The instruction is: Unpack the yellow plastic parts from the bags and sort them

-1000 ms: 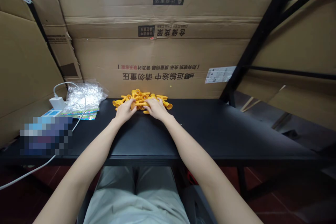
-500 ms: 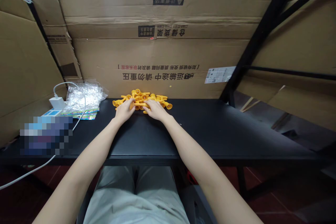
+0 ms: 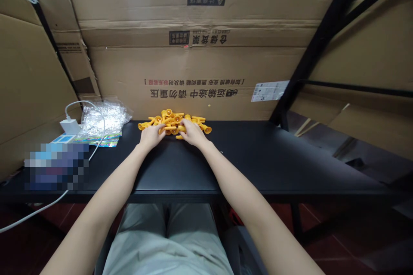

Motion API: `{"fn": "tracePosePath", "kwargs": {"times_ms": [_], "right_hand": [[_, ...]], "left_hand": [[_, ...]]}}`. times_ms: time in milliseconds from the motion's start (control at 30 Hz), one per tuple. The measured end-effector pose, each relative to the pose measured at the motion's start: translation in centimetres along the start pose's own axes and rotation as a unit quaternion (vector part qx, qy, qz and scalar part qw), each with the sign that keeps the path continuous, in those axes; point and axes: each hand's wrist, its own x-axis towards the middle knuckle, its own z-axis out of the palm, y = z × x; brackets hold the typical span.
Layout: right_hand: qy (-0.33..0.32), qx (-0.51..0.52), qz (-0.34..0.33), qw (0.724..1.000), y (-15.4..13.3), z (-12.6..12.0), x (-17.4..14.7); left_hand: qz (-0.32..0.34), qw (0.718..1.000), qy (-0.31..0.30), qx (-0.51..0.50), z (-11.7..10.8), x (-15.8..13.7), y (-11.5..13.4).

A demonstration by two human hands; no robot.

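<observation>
A heap of yellow plastic pipe-shaped toys (image 3: 168, 114), each a stem with a small round cup, lies at the back of the black table (image 3: 180, 167), close to the cardboard. At the heap's left front, my left hand (image 3: 150, 137) is closed, thumb and fingers on one yellow pipe-shaped toy. My right hand (image 3: 194, 133) curls over the right front of the heap and grips another of these toys between thumb and fingers. The fingers partly hide both pieces, and the toys overlap one another.
Left of the heap lie clear plastic bags (image 3: 105, 116) with colourful printed packets (image 3: 111, 139) beneath. A white charger (image 3: 70, 126) with a white cable and a blurred-out item (image 3: 56, 166) are at the far left. Cardboard (image 3: 193, 64) walls the back; a black metal post (image 3: 309, 51) rises at right.
My hands have drawn slightly apart, the left going a little left and the right hand shifting its fingers on the toy. The rest of the heap looks the same.
</observation>
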Motion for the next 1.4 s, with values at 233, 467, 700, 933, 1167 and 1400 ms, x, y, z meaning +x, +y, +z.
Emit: {"fn": "tracePosePath", "kwargs": {"times_ms": [233,467,700,933,1167,1400], "right_hand": [[0.028,0.012,-0.025,0.999,-0.5,0.0,0.1],[0.115,-0.027,0.043,0.992,0.9,-0.7,0.3],[0.249,-0.005,0.307,0.919,7.0,-1.9,-1.1],[0.184,0.057,0.488,0.851,12.2,-0.6,-2.9],[0.148,0.027,0.514,0.844,13.0,0.2,-2.6],[0.059,-0.025,0.449,0.891,12.9,0.5,-2.6]], "left_hand": [[-0.030,0.999,-0.014,0.029,0.3,0.5,-0.4],[-0.108,0.993,0.034,-0.034,0.4,0.6,-1.6],[-0.159,0.978,0.065,-0.118,0.6,1.0,-2.8],[-0.154,0.974,0.086,-0.142,1.0,1.2,-3.4],[-0.147,0.975,0.099,-0.134,1.0,1.2,-3.6],[-0.155,0.971,0.126,-0.133,0.2,1.0,-3.4]]}}
